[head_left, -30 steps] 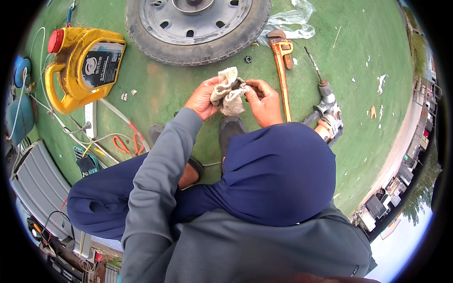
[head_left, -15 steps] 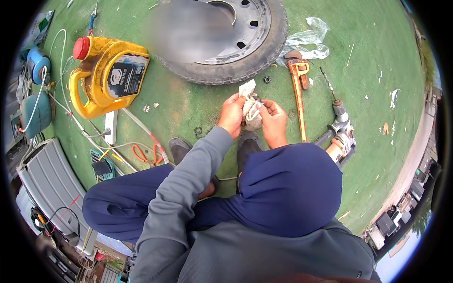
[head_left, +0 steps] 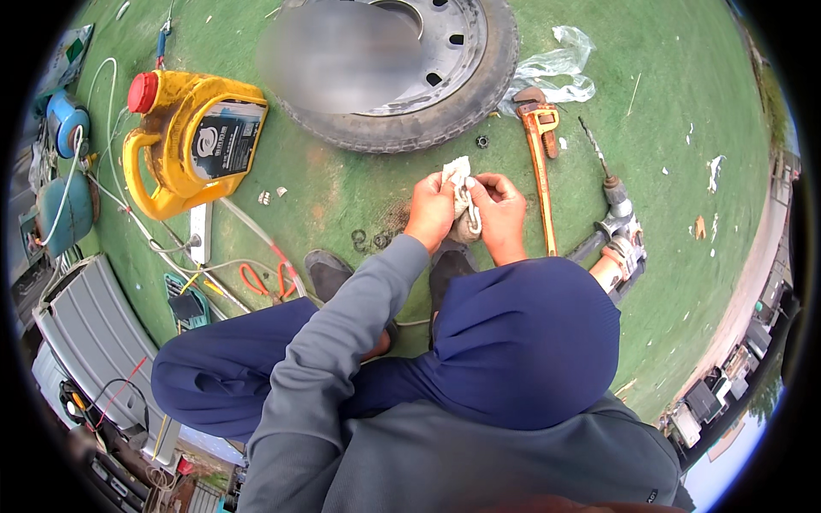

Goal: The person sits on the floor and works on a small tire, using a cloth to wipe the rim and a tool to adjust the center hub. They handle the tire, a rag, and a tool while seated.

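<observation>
A crumpled off-white cloth (head_left: 463, 198) is bunched between my two hands, above my right shoe. My left hand (head_left: 432, 209) grips it from the left, thumb along its top. From the other side, my right hand (head_left: 499, 212) pinches it with thumb and fingers. Whether something is wrapped inside the cloth is hidden. Just beyond my hands lies a wheel with a black tire (head_left: 398, 135); part of its rim is blurred. A small dark toothed nut (head_left: 482, 142) rests on the green ground near the tire. Several dark rings (head_left: 360, 238) lie left of my hands.
An orange pipe wrench (head_left: 542, 184) and a drill (head_left: 614, 209) with a long bit lie to the right, near clear plastic film (head_left: 564, 67). On the left are a yellow jug (head_left: 184, 141) with a red cap, a white power strip (head_left: 201, 229), hoses and orange-handled pliers (head_left: 268, 286).
Both hands and the cloth have shifted slightly right. The left hand has moved closer to the right one, covering more of the cloth.
</observation>
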The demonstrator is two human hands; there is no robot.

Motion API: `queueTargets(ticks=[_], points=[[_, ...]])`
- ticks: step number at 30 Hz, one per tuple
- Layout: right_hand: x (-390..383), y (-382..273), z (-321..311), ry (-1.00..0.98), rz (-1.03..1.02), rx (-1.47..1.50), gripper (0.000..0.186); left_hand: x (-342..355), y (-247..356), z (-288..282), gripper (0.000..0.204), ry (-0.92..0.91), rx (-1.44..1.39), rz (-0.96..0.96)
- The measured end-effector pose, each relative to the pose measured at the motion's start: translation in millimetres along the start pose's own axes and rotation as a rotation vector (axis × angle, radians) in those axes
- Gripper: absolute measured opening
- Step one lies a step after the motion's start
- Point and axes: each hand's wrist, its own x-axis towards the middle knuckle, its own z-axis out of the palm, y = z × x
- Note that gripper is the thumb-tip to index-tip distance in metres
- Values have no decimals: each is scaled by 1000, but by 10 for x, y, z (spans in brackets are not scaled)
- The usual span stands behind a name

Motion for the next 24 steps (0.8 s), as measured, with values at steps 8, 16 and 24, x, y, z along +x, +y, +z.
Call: queueTargets(ticks=[8, 16, 24], points=[[-1, 29, 99, 122, 84, 259, 39, 69, -126, 34, 30, 106, -147, -68], [-8, 36, 68, -4, 63, 121, 37, 121, -150, -248, 30, -92, -340, -207], [85, 168, -76, 111, 24, -63, 29, 81, -26, -245, 24, 114, -199, -130]])
